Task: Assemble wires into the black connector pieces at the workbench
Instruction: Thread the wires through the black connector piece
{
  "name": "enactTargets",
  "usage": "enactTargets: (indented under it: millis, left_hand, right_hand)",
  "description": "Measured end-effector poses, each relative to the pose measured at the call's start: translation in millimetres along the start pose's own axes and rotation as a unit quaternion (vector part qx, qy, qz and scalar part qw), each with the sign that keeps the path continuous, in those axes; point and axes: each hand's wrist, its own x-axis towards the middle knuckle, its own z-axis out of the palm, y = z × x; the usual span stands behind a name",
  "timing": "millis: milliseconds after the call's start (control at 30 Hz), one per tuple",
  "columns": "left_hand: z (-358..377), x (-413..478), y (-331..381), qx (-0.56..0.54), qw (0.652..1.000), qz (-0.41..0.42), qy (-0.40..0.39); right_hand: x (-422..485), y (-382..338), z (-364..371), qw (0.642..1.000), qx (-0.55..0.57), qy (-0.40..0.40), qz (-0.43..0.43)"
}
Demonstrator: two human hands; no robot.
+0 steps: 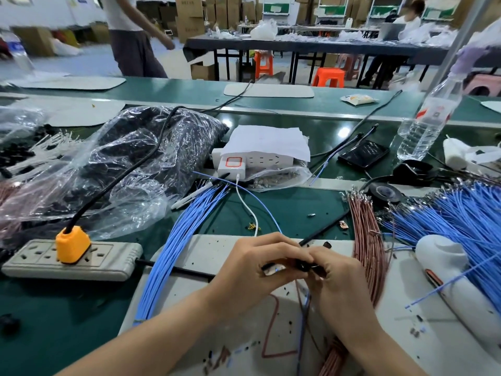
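Observation:
My left hand (253, 270) and my right hand (334, 278) meet over the white work mat (195, 251), and both pinch a small black connector piece (302, 265) between the fingertips. A thin brown wire and a blue wire (305, 305) hang down from the connector beneath my right hand. A bundle of blue wires (176, 245) lies to the left of my hands. A bundle of brown wires (366, 234) lies to the right. More blue wires (458, 213) fan out at the far right.
A grey power strip (108, 260) with an orange plug (71, 244) sits at the left. A clear bag of black parts (130, 164), a white socket block (244, 158), a phone (363, 153), a water bottle (428, 123) and a white tool (455, 272) surround the mat.

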Motion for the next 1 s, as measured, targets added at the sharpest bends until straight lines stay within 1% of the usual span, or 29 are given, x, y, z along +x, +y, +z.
enactTargets:
  millis: [167,233,333,433,600,700,733,800,867,900,1000]
  left_hand:
    - [0,-2,3,-0.004,1.000,0.005,0.005]
    - [1,-1,5,-0.009,1.000,0.009,0.010]
    - [3,-2,3,-0.016,1.000,-0.010,0.024]
    - [2,-3,0,-0.012,0.998,-0.043,0.042]
    - [-1,0,0,0.013,0.998,-0.038,0.054]
    - [0,2,-2,-0.034,0.994,-0.084,0.063]
    - [0,3,-3,-0.061,0.989,-0.106,0.076]
    - [-1,3,-6,-0.114,0.974,-0.145,0.131]
    - [-4,4,-11,-0.145,0.956,-0.168,0.192]
    - [-5,4,-12,-0.146,0.951,-0.175,0.209]
    - [-5,4,-12,-0.125,0.951,-0.179,0.218]
  right_hand:
    - [0,-2,1,1.000,-0.002,-0.012,-0.003]
    - [-1,-3,1,1.000,0.003,-0.008,-0.001]
    - [-1,-1,3,1.000,-0.001,0.010,0.021]
    - [-1,1,3,0.996,0.038,0.034,0.073]
    - [-3,-3,4,0.994,0.071,0.042,0.074]
    - [-2,-7,5,0.991,0.081,0.040,0.097]
    - [-1,-7,4,0.988,0.094,0.038,0.113]
    - [8,-7,0,0.985,0.103,0.052,0.129]
    - [30,-5,-5,0.987,0.075,0.070,0.120]
    - [47,-4,-5,0.989,0.054,0.075,0.114]
    - [111,2,7,0.994,-0.031,0.071,0.076]
